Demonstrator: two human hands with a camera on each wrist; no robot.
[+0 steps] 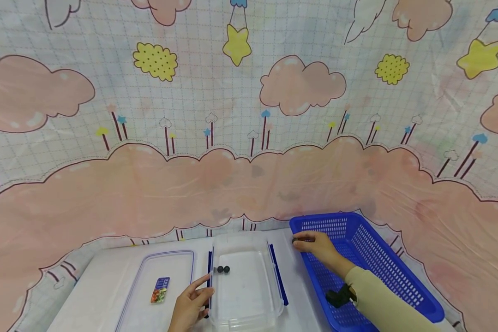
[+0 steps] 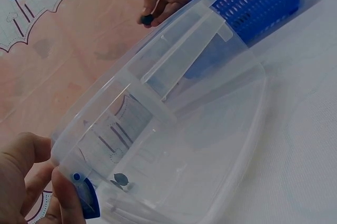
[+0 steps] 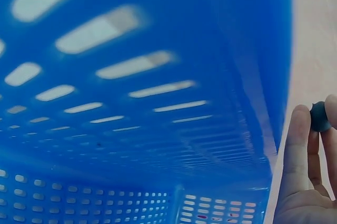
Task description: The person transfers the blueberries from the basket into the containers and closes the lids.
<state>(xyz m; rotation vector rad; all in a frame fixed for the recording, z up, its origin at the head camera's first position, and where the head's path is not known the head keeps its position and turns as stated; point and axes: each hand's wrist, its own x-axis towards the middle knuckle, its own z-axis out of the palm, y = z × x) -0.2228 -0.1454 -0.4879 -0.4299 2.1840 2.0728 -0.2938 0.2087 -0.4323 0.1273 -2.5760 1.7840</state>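
A clear plastic container (image 1: 249, 295) with blue side latches stands open in the middle. Two small dark blueberries (image 1: 223, 269) lie in it, side by side near the left wall. My left hand (image 1: 190, 302) grips that wall by its rim; thumb and fingers show at the edge beside a blue latch (image 2: 88, 197) in the left wrist view. Above the left rim of a blue basket (image 1: 348, 244), my right hand (image 1: 317, 244) pinches one blueberry (image 3: 319, 117) between thumb and fingertips. In the right wrist view the basket's slotted wall is close beside the hand.
Left of the container lies a clear lid (image 1: 136, 281) with a blue-edged seal and a colourful label (image 1: 160, 290). A white cloth covers the table (image 1: 95, 286). Behind hangs a patterned curtain (image 1: 215, 184). A black wrist mount (image 1: 338, 297) hangs over the basket.
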